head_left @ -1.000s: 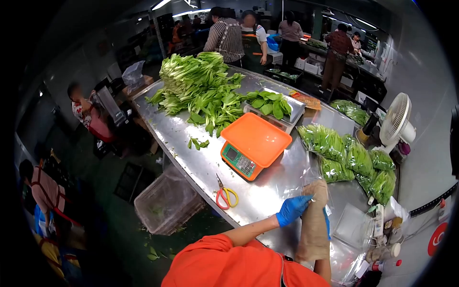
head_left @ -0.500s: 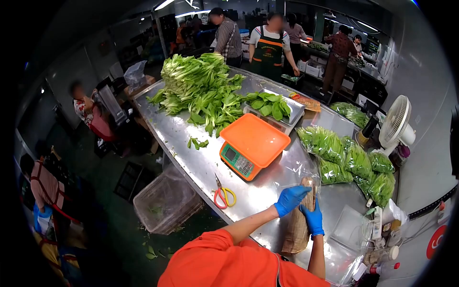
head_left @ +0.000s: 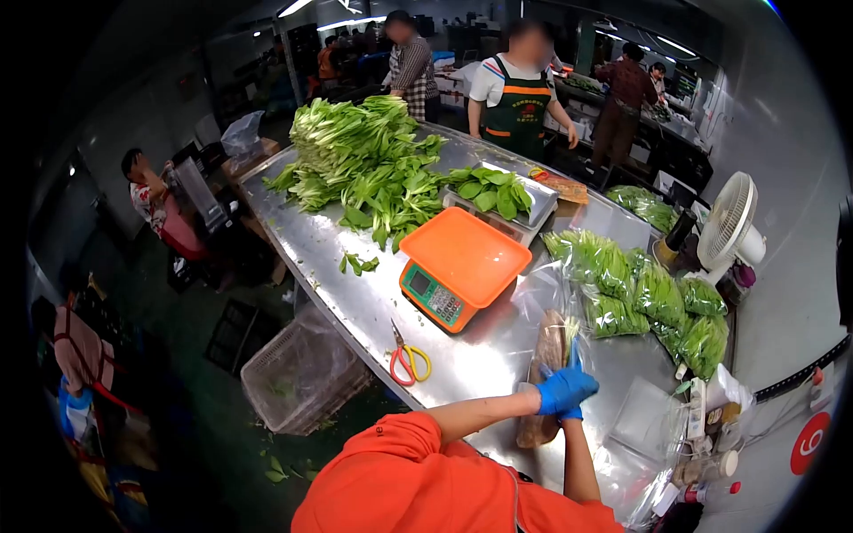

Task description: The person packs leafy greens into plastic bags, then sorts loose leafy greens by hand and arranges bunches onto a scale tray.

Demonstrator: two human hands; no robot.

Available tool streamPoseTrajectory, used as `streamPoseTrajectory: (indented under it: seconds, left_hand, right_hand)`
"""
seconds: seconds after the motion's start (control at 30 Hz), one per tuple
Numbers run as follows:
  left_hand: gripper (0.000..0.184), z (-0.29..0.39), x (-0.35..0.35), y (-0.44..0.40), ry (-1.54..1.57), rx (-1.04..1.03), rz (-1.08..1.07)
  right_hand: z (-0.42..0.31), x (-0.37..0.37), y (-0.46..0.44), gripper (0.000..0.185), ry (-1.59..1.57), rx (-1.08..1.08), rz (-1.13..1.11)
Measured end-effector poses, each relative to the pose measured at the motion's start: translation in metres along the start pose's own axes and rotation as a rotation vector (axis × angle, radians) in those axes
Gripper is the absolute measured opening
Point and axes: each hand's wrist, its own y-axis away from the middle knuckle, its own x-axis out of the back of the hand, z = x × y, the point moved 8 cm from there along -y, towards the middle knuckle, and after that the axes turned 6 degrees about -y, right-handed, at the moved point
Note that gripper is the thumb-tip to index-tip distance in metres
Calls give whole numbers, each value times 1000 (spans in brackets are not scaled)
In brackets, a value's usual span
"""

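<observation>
My left hand, in a blue glove, lies across my right hand with its fingers curled; what they close on is hidden. Of my right hand, also gloved in blue, a narrow part points up above the left, and the rest is covered. Just beyond the fingertips show thin pale stalks. Under and beside both hands lies a long brown piece, flat on the steel table; its kind is unclear. Clear plastic film lies near its far end.
An orange scale stands ahead, with scissors to its left. Leafy greens are heaped at the far left. Bagged greens, a white fan and jars line the right. A co-worker in a green apron stands across the table.
My left hand has come down from the brown piece's upper end onto my right hand. Pale stalks now show above the fingers. The aproned co-worker stands nearer the table and more upright.
</observation>
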Motion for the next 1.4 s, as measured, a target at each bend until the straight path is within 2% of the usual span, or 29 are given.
streamPoseTrajectory:
  seconds: [0.07,0.13,0.17,0.2,0.27,0.3,0.33,0.37,0.4,0.43,0.5,0.57,0.63,0.67,0.73,0.77,0.8,0.83,0.87,0.93,1.0,1.07,1.13,1.17,1.23,1.27,1.33,1.37,1.4]
  left_hand:
    - [11,20,-8,7,-48,-171,-139]
    - [26,-1,39,9,147,12,224]
    - [54,-11,43,9,5,82,76]
    - [54,-13,50,19,7,77,71]
    - [69,-21,85,47,-235,222,430]
    - [69,-27,71,57,-236,221,427]
    - [73,-56,38,74,-37,353,362]
    - [78,-83,5,91,162,482,293]
    - [68,-103,-48,106,494,783,-125]
    - [50,-105,-59,109,531,783,-68]
    - [32,-105,-83,118,482,721,-135]
    - [24,-103,-97,134,468,666,-145]
    - [23,-77,-107,148,434,473,-546]
    - [25,-56,-91,147,369,379,-640]
    - [27,-52,-74,152,622,620,-649]
    - [27,-68,-78,152,772,755,-520]
    - [27,-85,-85,158,918,897,-385]
    - [26,-90,-83,152,690,879,-419]
    - [24,-71,-66,128,359,499,-269]
    - [23,-33,-77,124,390,358,-532]
    - [21,-14,-78,128,331,197,-582]
    - [21,-31,-70,139,458,384,-612]
    - [23,-70,-72,151,757,841,-427]
    - [23,-62,-77,164,764,872,-442]
    - [23,-8,-75,147,384,106,-490]
    - [20,0,-63,150,676,584,-754]
    - [28,-15,-22,130,172,526,-735]
    - [28,-8,-5,121,159,533,-725]
    - [35,0,32,99,139,462,-414]
  right_hand:
    - [-12,11,2,57,-138,41,95]
    - [-25,25,-1,62,-291,105,184]
    - [-31,34,-1,65,-341,125,219]
    - [-34,43,1,68,-380,137,245]
    - [-40,58,6,75,-396,104,277]
    - [-47,66,11,76,-330,67,297]
    - [-47,65,11,76,-334,65,297]
    - [-44,55,11,76,-507,46,197]
    - [-43,46,12,75,-679,25,97]
    - [-40,39,10,76,-560,48,109]
    - [-32,28,7,79,-452,43,87]
    - [-24,27,3,82,-374,3,101]
    - [-16,28,-2,86,-330,-100,75]
    - [-22,39,-5,86,-273,60,192]
    - [-22,44,-3,86,-234,-75,215]
    - [-30,48,-3,84,-202,-75,221]
    - [-34,48,-4,81,-143,47,255]
    - [-35,38,-7,79,-160,39,208]
    - [-35,25,-8,77,-179,20,153]
    - [-58,22,-13,73,-79,1,49]
    - [-43,5,-28,76,172,-7,83]
    - [-50,15,-25,75,65,22,134]
    - [-55,10,-31,76,112,88,249]
    - [-60,8,-33,76,88,52,196]
    - [-59,-4,-38,75,58,-43,65]
    - [-53,-14,-37,75,55,-43,52]
    - [-46,-21,-48,73,102,0,91]
    - [-50,-18,-47,72,161,-11,79]
    - [-38,-29,-48,73,143,-23,50]
